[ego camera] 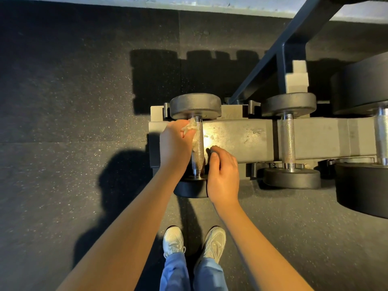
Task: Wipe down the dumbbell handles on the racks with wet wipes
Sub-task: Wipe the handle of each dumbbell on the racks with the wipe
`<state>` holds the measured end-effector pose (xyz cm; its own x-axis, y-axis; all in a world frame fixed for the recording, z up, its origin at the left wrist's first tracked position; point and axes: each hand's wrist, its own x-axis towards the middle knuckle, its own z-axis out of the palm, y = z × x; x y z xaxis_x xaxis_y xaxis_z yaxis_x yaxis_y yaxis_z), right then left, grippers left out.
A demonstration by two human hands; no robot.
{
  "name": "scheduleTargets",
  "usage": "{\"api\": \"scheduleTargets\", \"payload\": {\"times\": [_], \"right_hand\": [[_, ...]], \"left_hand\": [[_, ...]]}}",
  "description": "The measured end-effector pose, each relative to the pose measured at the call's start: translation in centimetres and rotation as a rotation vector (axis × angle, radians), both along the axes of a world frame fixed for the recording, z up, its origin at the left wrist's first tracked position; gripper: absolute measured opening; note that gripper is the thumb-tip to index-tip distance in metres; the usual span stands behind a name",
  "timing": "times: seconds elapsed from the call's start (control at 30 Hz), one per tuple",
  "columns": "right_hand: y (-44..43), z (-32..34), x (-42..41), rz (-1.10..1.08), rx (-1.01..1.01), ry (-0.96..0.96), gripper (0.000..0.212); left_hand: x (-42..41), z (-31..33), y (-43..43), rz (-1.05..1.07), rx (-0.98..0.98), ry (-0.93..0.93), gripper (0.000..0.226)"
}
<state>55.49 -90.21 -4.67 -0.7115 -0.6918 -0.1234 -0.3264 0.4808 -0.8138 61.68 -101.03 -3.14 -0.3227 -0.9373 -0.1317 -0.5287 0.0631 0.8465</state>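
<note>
Dumbbell handle (198,143): knurled steel, lying across the left end of the rack (237,139), with the far plate (195,105) at the rack's back edge and the near plate (190,189) at its front edge.
Risk, missed strip: the wet wipe (190,128) is bunched and covers only the handle's left side near the far plate, so the underside and near end may stay dirty.
Risk, roll: a hard rub could turn the dumbbell on the rack.
Left hand (174,143): fingers curled, pinching the wipe against the handle.
Right hand (223,175): curled just beside the handle's near end; I cannot tell whether it grips anything.
</note>
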Motion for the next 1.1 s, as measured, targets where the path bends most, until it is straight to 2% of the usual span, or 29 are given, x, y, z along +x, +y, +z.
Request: {"api": "scheduleTargets", "payload": {"times": [0.1, 0.2, 0.37, 0.5, 0.57, 0.67, 0.73, 0.87, 0.93, 0.97, 1.03, 1.1], "right_hand": [[0.0, 0.0, 0.1, 0.005, -0.018, 0.009, 0.051], [-0.1, 0.0, 0.1, -0.008, -0.026, 0.0, 0.058], [-0.1, -0.2, 0.1, -0.011, -0.04, -0.024, 0.059], [0.1, -0.2, 0.1, 0.008, -0.04, -0.014, 0.053], [0.2, 0.0, 0.0, 0.055, -0.035, -0.006, 0.048], [0.1, 0.3, -0.7, 0.264, -0.032, 0.066, 0.046], [-0.3, 0.6, -1.2, 0.322, -0.068, -0.017, 0.041], [-1.5, 1.8, -1.3, 0.187, -0.201, -0.371, 0.028], [-2.2, 2.5, -1.5, 0.112, -0.242, -0.444, 0.021], [-2.6, 2.7, -1.8, 0.079, -0.242, -0.406, 0.02], [-3.1, 2.4, -2.4, 0.05, -0.191, -0.172, 0.014], [-3.2, 1.6, -2.7, 0.078, -0.119, 0.048, 0.013]], "left_hand": [[2.0, -0.2, 2.0, -0.059, 0.074, -0.086, 0.016], [2.8, 0.0, 2.0, -0.096, 0.119, -0.065, 0.015], [1.6, 0.3, 1.2, -0.047, 0.086, -0.067, 0.008], [2.6, 0.3, 2.5, -0.075, 0.224, -0.085, 0.006], [3.1, 0.7, 2.5, -0.108, 0.217, -0.122, 0.006], [3.0, 2.0, 2.1, -0.093, 0.171, -0.079, 0.007], [2.6, 2.7, 1.8, -0.103, 0.154, -0.047, 0.011], [1.7, 3.2, 1.5, -0.186, 0.167, -0.035, 0.023], [1.7, 3.7, 1.2, -0.206, 0.114, -0.083, 0.027], [1.8, 4.0, 0.9, -0.214, 0.034, -0.126, 0.029], [2.1, 4.3, 0.0, -0.219, -0.155, -0.169, 0.036], [2.0, 4.7, -1.1, -0.206, -0.221, -0.211, 0.044]]}}
